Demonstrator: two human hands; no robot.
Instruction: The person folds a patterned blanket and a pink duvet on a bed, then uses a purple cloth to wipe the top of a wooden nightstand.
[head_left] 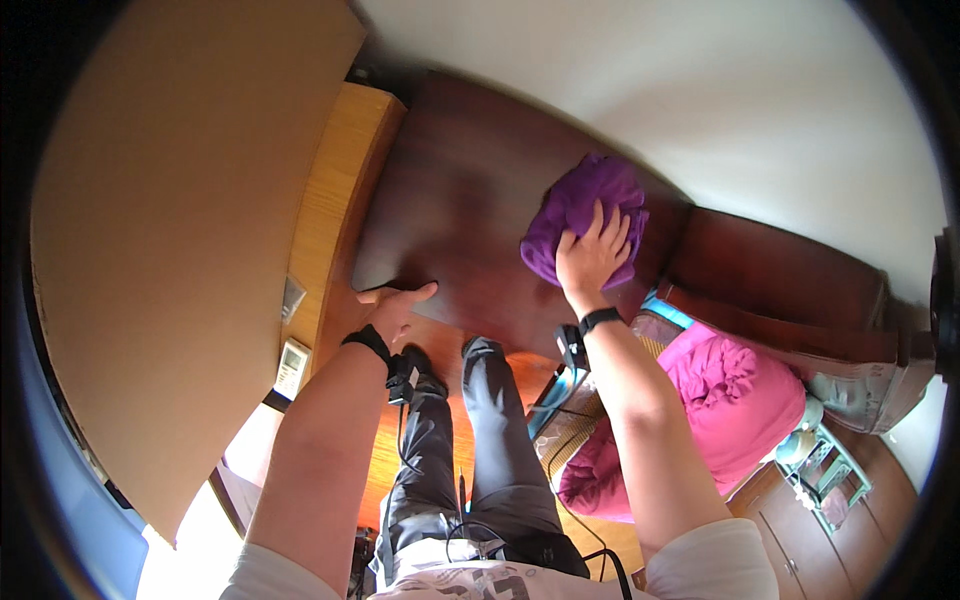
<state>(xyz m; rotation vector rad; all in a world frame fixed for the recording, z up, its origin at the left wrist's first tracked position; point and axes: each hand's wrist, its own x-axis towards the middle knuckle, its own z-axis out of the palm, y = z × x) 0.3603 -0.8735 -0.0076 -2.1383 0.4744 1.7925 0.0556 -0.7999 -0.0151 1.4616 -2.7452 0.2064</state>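
A bunched purple cloth [590,190] lies on the dark reddish-brown wooden tabletop [460,190], toward its right side close to the wall. My right hand [592,255] rests flat on the cloth, palm down, with its fingers spread over the folds. By the near left corner of the tabletop is my left hand [395,305], holding nothing, its thumb and fingers apart. Whether it touches the table's edge I cannot tell. Each wrist wears a black band with a small box and cable.
To the left stands a large brown panel [190,200] beside a light wooden edge [345,170]; a white remote control [292,367] is next to it. On the right are a bed's dark headboard [780,280] and pink bedding [735,400]. A green rack [835,475] stands farther right.
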